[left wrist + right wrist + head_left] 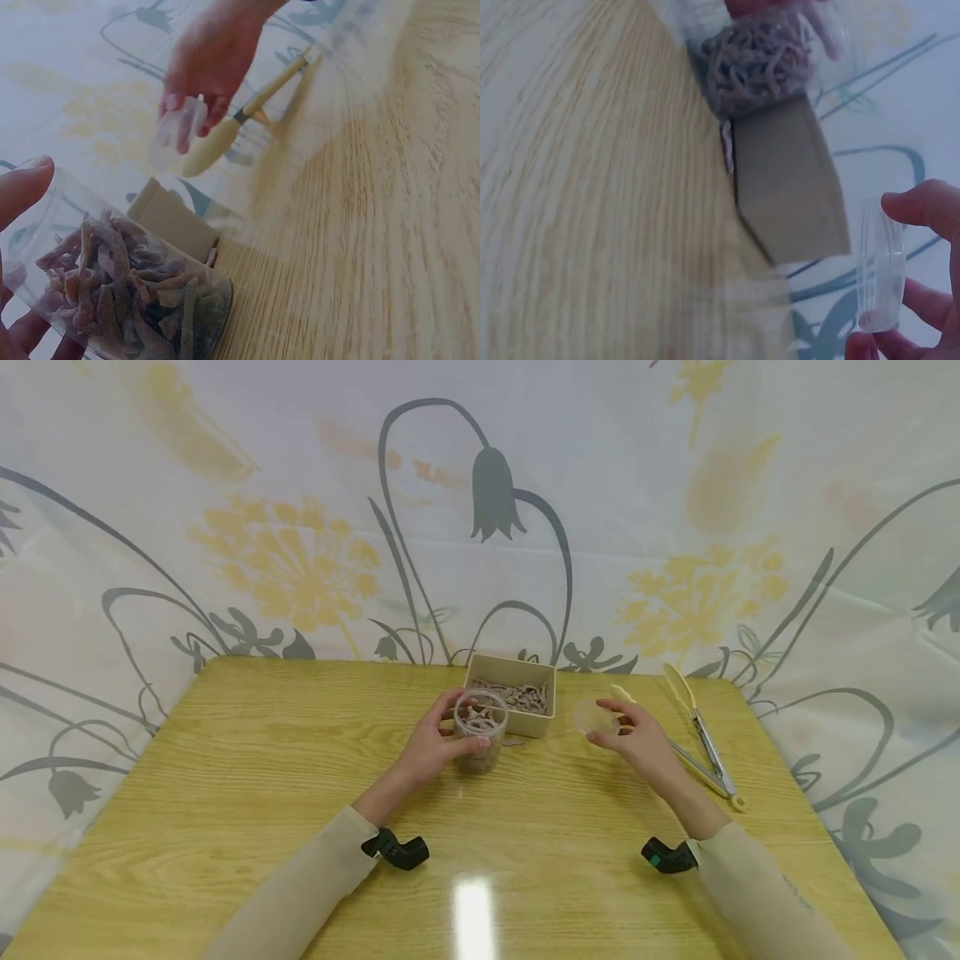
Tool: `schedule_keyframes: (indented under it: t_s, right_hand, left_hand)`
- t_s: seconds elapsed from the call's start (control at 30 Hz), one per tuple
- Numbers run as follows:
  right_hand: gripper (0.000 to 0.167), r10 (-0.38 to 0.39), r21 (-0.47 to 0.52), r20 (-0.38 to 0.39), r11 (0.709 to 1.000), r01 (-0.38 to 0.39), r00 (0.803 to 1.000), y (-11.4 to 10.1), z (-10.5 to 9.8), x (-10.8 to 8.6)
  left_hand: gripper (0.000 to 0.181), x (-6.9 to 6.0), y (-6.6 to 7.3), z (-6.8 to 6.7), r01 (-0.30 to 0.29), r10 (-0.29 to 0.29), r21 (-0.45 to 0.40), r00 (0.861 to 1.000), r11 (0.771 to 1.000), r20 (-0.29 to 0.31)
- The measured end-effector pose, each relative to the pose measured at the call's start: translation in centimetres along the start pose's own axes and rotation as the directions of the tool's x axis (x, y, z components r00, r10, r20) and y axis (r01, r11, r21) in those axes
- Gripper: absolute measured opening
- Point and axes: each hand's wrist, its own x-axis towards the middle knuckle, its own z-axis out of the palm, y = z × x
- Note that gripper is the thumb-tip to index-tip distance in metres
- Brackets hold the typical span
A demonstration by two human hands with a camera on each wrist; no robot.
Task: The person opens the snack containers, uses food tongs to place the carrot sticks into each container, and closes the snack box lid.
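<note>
My left hand (438, 739) grips a clear plastic jar (478, 752), its thumb and fingers round the side. Through the wall show many brownish dried strips (127, 292), and the jar's mouth is uncovered. To the right, my right hand (637, 735) pinches a translucent round lid (881, 270) by its edge, above the table and apart from the jar. Just behind the jar is a beige rectangular box (534, 723) with more of the same strips (517, 695) inside. One loose strip (513, 742) lies on the table by the box's front.
A pair of tongs (708, 747) with pale yellow tips lies spread on the wooden table (247, 760), right of and partly beneath my right hand. Behind the table hangs a flower-patterned cloth (300, 552). Each wrist wears a black camera mount (401, 850).
</note>
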Motion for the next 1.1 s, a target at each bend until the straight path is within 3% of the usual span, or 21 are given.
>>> schedule_keyframes:
  t_s: [0.4,0.57,0.8,0.93,1.1]
  right_hand:
    - [0.06,-0.167,0.016,0.021,0.986,0.166,0.986,-4.8,2.3,0.5]
    - [0.057,-0.254,0.009,0.034,0.967,0.254,0.967,-6.6,3.6,0.9]
    - [0.053,-0.386,-0.114,0.083,0.912,0.393,0.919,-8.6,5.3,1.5]
    - [0.054,-0.422,-0.128,0.103,0.893,0.433,0.901,-9.3,6.2,1.9]
    - [0.055,-0.434,-0.12,0.126,0.886,0.448,0.892,-9.9,7.1,2.3]
  left_hand:
    - [0.081,0.1,-0.1,-0.1,-0.01,0.012,0.068,1.0,0.998,-0.025]
    - [0.088,0.2,-0.3,-0.1,-0.013,0.016,0.109,1.0,0.994,-0.024]
    - [0.087,0.1,-0.3,0.0,-0.051,0.053,0.106,0.998,0.993,-0.017]
    - [0.085,0.1,-0.3,0.0,-0.059,0.062,0.111,0.998,0.992,-0.015]
    - [0.086,0.0,-0.4,0.0,-0.055,0.057,0.12,0.998,0.991,-0.011]
